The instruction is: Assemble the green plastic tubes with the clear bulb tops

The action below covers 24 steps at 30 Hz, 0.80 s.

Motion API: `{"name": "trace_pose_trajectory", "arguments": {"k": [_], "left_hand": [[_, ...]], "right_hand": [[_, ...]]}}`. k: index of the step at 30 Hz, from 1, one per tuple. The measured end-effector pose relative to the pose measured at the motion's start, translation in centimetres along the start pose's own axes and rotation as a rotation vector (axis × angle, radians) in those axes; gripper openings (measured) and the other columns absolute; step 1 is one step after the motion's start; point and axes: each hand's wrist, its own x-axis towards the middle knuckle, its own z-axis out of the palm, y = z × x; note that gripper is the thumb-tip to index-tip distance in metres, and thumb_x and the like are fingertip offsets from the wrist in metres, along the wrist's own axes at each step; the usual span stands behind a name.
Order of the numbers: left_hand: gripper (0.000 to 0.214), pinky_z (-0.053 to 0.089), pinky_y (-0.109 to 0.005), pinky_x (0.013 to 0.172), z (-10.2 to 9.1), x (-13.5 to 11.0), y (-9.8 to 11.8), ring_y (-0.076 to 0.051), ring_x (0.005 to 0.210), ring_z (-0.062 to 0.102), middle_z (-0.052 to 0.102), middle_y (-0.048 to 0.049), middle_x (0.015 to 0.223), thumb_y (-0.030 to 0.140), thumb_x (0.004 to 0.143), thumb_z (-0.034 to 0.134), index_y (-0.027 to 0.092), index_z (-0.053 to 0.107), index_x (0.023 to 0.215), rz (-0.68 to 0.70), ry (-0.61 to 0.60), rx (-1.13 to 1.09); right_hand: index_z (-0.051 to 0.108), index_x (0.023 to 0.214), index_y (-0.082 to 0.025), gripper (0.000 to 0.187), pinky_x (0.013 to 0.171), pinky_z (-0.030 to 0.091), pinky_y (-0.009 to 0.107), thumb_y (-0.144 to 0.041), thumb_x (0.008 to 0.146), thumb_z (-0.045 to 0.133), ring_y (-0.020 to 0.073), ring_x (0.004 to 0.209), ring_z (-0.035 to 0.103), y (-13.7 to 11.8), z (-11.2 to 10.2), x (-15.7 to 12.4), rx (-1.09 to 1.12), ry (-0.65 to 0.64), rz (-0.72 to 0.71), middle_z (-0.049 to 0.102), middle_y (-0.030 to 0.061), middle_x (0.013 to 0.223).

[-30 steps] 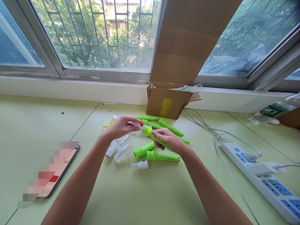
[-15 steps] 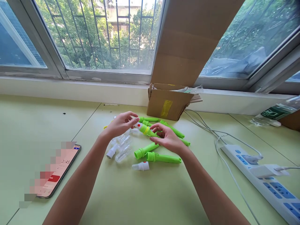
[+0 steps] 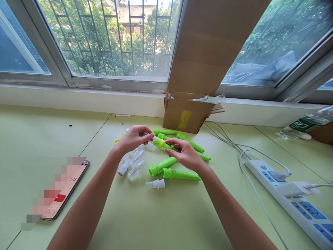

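My right hand [image 3: 185,152] is closed round a green threaded plastic tube [image 3: 168,146] that has a yellow ring [image 3: 159,142] at its collar. At that end, the fingertips of my left hand [image 3: 133,139] pinch a white plastic piece with a red dot [image 3: 152,139]; its far part is hidden by the fingers. The two pieces meet end to end above the table. Below them lie more green tubes [image 3: 182,174] and a loose white piece with a clear tip [image 3: 156,184]. Several clear ribbed caps [image 3: 136,170] lie near my left wrist.
A cardboard box [image 3: 174,113] stands by the window sill. To the left lies a phone [image 3: 65,194]. A white power strip [image 3: 288,194] with plugged-in cables is on the right, and a plastic bottle [image 3: 307,123] lies behind it.
My left hand has moved slightly right and down, bringing the white piece closer against the green tube's ringed end. Less of the white piece shows. My right hand has barely shifted.
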Motion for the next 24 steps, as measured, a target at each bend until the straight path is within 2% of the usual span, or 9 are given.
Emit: {"name": "trace_pose_trajectory", "arguments": {"k": [4,8,11,14,17,19,21,24], "left_hand": [[0.034,0.048,-0.024,0.06,0.2,0.1,-0.2,-0.011,0.063,0.058,0.065,-0.0046,0.077,0.047,0.079,0.061,0.014,0.062,0.089,0.023,0.042,0.028],[0.036,0.048,-0.024,0.06,0.3,0.3,-0.2,-0.011,0.063,0.058,0.064,-0.0042,0.078,0.049,0.079,0.058,0.015,0.06,0.091,0.049,0.07,0.047],[0.037,0.048,-0.024,0.059,0.6,0.3,0.0,-0.011,0.062,0.058,0.063,-0.0031,0.076,0.049,0.079,0.058,0.016,0.058,0.095,0.046,0.068,0.05],[0.045,0.048,-0.023,0.059,0.8,0.1,0.2,-0.011,0.062,0.058,0.063,-0.0012,0.075,0.05,0.08,0.057,0.018,0.05,0.111,0.02,0.076,0.039],[0.05,0.045,-0.022,0.055,0.1,-0.2,0.2,-0.012,0.062,0.058,0.063,-0.0019,0.077,0.056,0.081,0.052,0.02,0.047,0.116,-0.043,0.072,0.11],[0.047,0.041,-0.022,0.05,-0.7,-0.5,0.2,-0.013,0.059,0.057,0.063,-0.0028,0.074,0.06,0.082,0.045,0.02,0.054,0.104,-0.102,0.013,0.2],[0.047,0.037,-0.023,0.045,-1.3,-1.0,0.1,-0.013,0.053,0.055,0.062,-0.0034,0.068,0.062,0.082,0.041,0.019,0.059,0.083,-0.168,-0.09,0.286],[0.042,0.028,-0.024,0.04,-1.3,-1.6,0.1,-0.012,0.041,0.048,0.054,-0.0011,0.05,0.056,0.072,0.055,0.019,0.052,0.053,-0.263,-0.202,0.456]], "right_hand": [[0.06,0.112,-0.02,0.034,0.071,0.052,0.032,-0.03,0.08,0.06,0.019,0.084,0.063,0.5,0.6,0.1,-0.017,0.032,-0.028,0.065,0.007,0.106],[0.06,0.113,-0.02,0.036,0.085,0.049,0.035,-0.024,0.077,0.062,0.0214,0.097,0.061,0.8,1.1,0.3,-0.122,0.088,-0.111,0.066,0.0065,0.108],[0.061,0.112,-0.02,0.037,0.084,0.049,0.035,-0.023,0.076,0.063,0.0222,0.095,0.062,0.8,1.2,0.3,-0.163,0.094,-0.118,0.067,0.0065,0.107],[0.062,0.111,-0.02,0.037,0.083,0.049,0.035,-0.022,0.075,0.063,0.0222,0.094,0.062,0.9,1.2,0.4,-0.184,0.111,-0.104,0.067,0.0064,0.107],[0.062,0.11,-0.02,0.036,0.085,0.048,0.035,-0.019,0.074,0.061,0.0225,0.095,0.062,0.9,1.0,0.5,-0.204,0.145,-0.097,0.067,0.0065,0.106],[0.062,0.11,-0.019,0.037,0.087,0.047,0.036,-0.018,0.073,0.06,0.0227,0.098,0.061,0.9,0.9,0.6,-0.205,0.169,-0.093,0.066,0.0068,0.108],[0.062,0.11,-0.02,0.038,0.088,0.047,0.036,-0.018,0.073,0.059,0.0229,0.099,0.061,1.0,0.9,0.6,-0.197,0.193,-0.08,0.066,0.0068,0.109],[0.063,0.11,-0.02,0.037,0.085,0.048,0.036,-0.019,0.073,0.059,0.0229,0.096,0.062,1.0,0.8,0.6,-0.19,0.21,-0.049,0.066,0.0064,0.108]]}}
